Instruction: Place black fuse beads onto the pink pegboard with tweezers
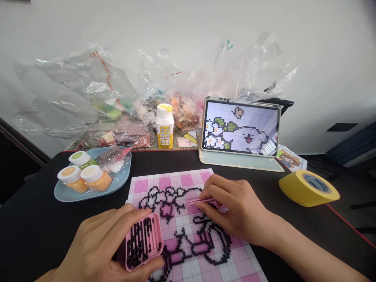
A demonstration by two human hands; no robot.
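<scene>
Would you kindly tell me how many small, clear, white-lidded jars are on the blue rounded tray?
3: the green-topped jar at the back, the orange-topped jar at front left, and the cream-topped jar to its right. None appears hidden.

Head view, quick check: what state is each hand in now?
Left hand: closed around the pink tray of black beads.
Right hand: closed, pinching pink tweezers over the pegboard.

Yellow tape (301,192) sits near a printed card (290,159), a white bottle (165,126) well apart.
</scene>
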